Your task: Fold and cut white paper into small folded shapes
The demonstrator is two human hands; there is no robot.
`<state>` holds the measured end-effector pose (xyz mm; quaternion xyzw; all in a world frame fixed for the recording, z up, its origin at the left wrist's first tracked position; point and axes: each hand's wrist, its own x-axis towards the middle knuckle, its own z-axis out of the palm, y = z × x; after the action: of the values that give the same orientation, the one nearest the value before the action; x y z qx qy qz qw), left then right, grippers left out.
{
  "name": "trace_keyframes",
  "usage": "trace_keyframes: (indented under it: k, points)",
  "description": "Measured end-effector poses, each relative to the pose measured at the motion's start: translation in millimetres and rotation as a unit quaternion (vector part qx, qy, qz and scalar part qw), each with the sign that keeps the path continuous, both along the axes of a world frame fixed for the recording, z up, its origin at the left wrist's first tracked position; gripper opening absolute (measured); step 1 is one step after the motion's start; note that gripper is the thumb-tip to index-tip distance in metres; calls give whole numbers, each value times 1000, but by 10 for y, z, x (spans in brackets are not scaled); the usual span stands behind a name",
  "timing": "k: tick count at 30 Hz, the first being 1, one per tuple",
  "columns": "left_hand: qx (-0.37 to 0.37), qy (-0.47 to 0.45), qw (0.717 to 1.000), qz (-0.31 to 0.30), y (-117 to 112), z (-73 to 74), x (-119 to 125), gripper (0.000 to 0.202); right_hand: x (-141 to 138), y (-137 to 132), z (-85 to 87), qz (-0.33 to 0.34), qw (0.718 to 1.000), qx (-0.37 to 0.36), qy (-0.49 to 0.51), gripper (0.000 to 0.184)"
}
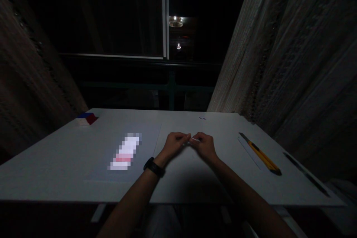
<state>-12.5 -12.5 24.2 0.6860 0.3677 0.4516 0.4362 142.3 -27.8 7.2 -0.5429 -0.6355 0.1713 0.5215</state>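
Over the middle of the white table, my left hand (176, 143) and my right hand (205, 145) meet at the fingertips. Between them is a small white piece (195, 140) that looks like folded paper, though its shape is mostly hidden by my fingers. Both hands are closed, thumbs and fingers pinched on the piece. A dark watch (154, 167) sits on my left wrist. Left of my hands, a bright phone-like screen (125, 152), blurred by pixels, lies on a sheet of paper (97, 171).
On the right of the table (184, 191) lie a yellow box cutter (262, 156), a white strip (249, 152) and a long dark thin object (306, 174). A blue, red and white block (86, 119) stands far left. Small scraps (202, 118) lie near the back edge. Curtains (237, 63) flank a dark window.
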Motion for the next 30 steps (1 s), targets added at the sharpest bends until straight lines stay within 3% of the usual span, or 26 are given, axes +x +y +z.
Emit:
trace_keyframes:
  k: [4,7,10,14,19,22,25,28,30]
  points:
    - [7,-17,1000,20,-21,16,18,37,-11,-12,-1,-40,991,78,-100,13]
    - [13,-44,998,50,0,9,10,40,-19,-25,-6,-24,971,173,-166,10]
    - [-46,-84,992,76,54,-25,-3,49,-19,-39,-4,-15,953,229,-200,10]
    - [-178,-77,981,25,90,-100,14,54,-10,-50,-2,-18,938,251,-240,15]
    - [-163,-104,981,-4,74,-166,47,43,-25,-47,-26,-9,940,224,-258,21]
    - [-150,-135,979,39,108,-184,52,37,-49,-39,-36,5,968,168,-185,29]
    - [-152,-169,971,77,145,-178,48,36,-56,1,-45,34,998,55,-1,40]
    - [-149,-172,972,59,134,-140,48,35,-46,66,-64,67,981,-36,177,32]
    - [-140,-163,976,35,104,-109,56,34,-43,98,-78,59,967,-66,240,31]
